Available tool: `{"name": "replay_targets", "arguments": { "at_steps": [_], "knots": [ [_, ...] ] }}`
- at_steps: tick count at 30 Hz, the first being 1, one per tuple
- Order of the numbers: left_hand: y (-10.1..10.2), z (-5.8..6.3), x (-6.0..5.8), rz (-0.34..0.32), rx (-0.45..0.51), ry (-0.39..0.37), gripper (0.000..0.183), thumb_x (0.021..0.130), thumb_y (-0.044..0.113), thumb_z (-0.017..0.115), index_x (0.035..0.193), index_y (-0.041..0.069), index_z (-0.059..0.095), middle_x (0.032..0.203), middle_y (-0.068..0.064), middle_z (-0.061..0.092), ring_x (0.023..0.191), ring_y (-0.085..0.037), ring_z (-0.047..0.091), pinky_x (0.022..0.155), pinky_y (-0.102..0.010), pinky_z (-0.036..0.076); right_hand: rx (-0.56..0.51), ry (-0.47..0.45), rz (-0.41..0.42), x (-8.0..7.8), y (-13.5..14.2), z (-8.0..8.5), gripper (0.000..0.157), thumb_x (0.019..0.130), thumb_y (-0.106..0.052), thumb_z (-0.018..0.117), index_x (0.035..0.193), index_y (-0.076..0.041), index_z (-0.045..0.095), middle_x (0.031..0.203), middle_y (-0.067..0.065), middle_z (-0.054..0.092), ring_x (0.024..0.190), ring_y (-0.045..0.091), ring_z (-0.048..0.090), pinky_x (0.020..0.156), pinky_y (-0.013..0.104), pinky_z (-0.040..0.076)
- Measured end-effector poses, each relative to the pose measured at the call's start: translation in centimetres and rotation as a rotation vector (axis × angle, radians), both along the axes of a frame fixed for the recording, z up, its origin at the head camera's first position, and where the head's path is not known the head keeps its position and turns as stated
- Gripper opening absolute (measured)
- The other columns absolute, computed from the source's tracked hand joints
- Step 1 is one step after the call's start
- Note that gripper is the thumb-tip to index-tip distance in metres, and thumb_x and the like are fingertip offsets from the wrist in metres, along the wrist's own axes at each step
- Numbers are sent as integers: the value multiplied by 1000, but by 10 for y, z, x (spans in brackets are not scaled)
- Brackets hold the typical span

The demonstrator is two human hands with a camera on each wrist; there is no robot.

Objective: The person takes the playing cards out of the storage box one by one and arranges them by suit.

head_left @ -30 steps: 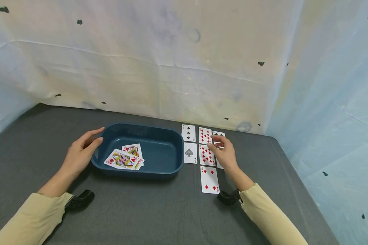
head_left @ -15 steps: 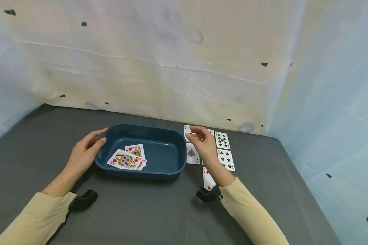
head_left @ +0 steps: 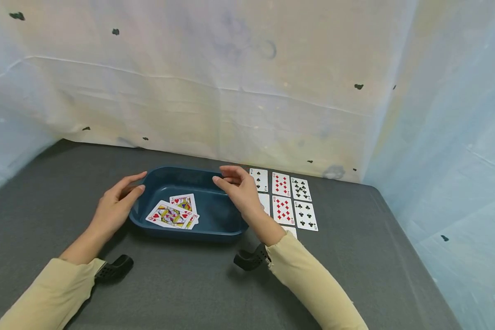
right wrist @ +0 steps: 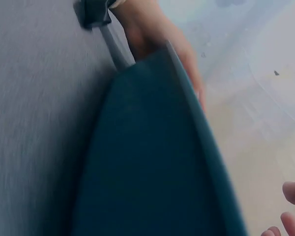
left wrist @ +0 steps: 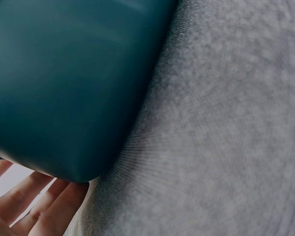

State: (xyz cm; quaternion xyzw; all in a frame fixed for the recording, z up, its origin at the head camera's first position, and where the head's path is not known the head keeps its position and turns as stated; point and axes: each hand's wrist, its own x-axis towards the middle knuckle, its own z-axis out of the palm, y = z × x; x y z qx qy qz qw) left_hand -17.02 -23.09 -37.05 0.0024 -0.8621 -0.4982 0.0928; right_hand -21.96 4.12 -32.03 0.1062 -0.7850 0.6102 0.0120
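Observation:
A dark blue tray [head_left: 189,234] lies on the table with a few overlapping face cards inside, a queen of hearts [head_left: 169,214] on top. At the tray's left end is my left hand [head_left: 112,208], thumb and fingertips at the rim; the left wrist view has its fingers [left wrist: 54,209] against the outer end wall. My right hand [head_left: 243,192] is above the tray's right end, fingers loosely bent, nothing visible between thumb and fingers. Just right of it lie playing cards in rows, including the ten of diamonds [head_left: 283,210]. My forearm partly covers the nearest cards.
The dark grey cloth [head_left: 181,284] covers the table. A pale fabric wall [head_left: 189,110] rises behind it, and a bluish one [head_left: 445,183] on the right. Black wrist devices [head_left: 115,268] sit below each wrist, close to the table.
My right hand has moved left from above the card rows to above the tray's right end, uncovering the club cards. The left hand stays at the tray; the cards have not visibly moved.

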Motion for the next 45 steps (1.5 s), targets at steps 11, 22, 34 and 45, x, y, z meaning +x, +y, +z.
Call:
{"name": "replay_targets", "arguments": {
  "at_steps": [11, 22, 34, 45],
  "knots": [
    [-1, 2, 1, 2, 8, -4, 52, 102, 40, 41, 149, 19, 36, 138, -30, 47, 122, -46, 45, 90, -62, 38, 29, -63, 56, 0, -38, -3, 36, 86, -19, 73, 118, -5, 65, 117, 17, 62, 95, 18, 59, 77, 23, 50],
    [2, 1, 0, 5, 13, 0, 52, 102, 41, 41, 149, 20, 36, 139, -30, 46, 124, -46, 44, 91, -63, 38, 300, -212, 149, -1, -57, -14, 44, 83, -30, 76, 120, -10, 63, 110, 4, 64, 96, 15, 56, 82, 29, 49],
    [1, -1, 0, 11, 5, 9, 51, 102, 40, 41, 149, 19, 37, 137, -30, 48, 122, -45, 46, 89, -61, 39, 548, -154, 257, 0, -63, -25, 56, 76, -33, 81, 125, -12, 62, 121, 6, 55, 102, 15, 48, 78, 23, 43],
    [0, -2, -1, 4, 6, 18, 51, 102, 40, 42, 149, 19, 37, 136, -28, 50, 120, -43, 47, 89, -60, 40, 907, 41, 336, 3, -69, -31, 72, 71, -41, 84, 133, -17, 55, 118, 2, 53, 98, 12, 41, 81, 21, 35]
  ]
}}
